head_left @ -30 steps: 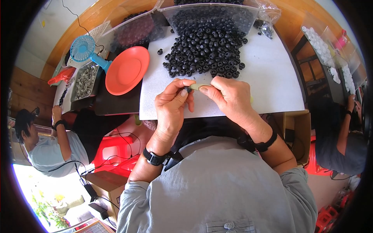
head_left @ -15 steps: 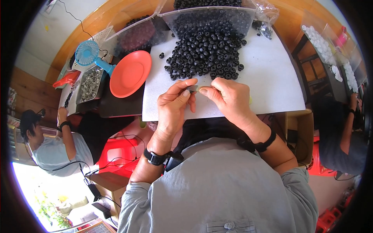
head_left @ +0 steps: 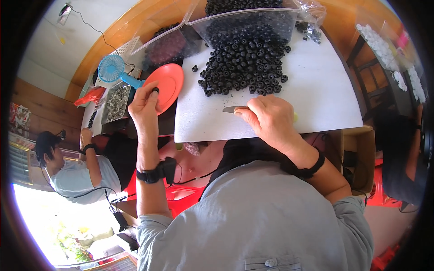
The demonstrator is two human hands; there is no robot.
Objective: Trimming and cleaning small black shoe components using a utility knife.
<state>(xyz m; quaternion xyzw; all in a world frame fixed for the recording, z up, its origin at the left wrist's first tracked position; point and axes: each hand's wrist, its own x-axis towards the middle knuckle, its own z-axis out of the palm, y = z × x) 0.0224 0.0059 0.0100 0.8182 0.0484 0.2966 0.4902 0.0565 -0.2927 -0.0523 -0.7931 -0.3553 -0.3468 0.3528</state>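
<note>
My left hand (head_left: 145, 110) is over the near left rim of the red plate (head_left: 169, 86), its fingers pinched on a small round black part (head_left: 155, 90). In my right hand (head_left: 270, 117) is a knife (head_left: 231, 109); its short grey blade points left above the white board (head_left: 208, 124). Just beyond the knife lies a heap of small black ring-like parts (head_left: 244, 65), with holes showing in many of them. One loose black part (head_left: 195, 68) sits left of the heap. Most of the knife's handle is hidden in my fist.
A clear bin (head_left: 244, 22) of black parts stands behind the heap. Left of the plate are a blue fan (head_left: 111, 68) and a metal tray (head_left: 116, 103) of small shiny pieces. A co-worker (head_left: 74, 158) sits at left, another (head_left: 400, 144) at right near white pieces (head_left: 379, 45).
My left hand has moved left from the knife to the red plate, carrying the small black part. My right hand stays over the board, the knife blade now uncovered. The whole view has shifted slightly.
</note>
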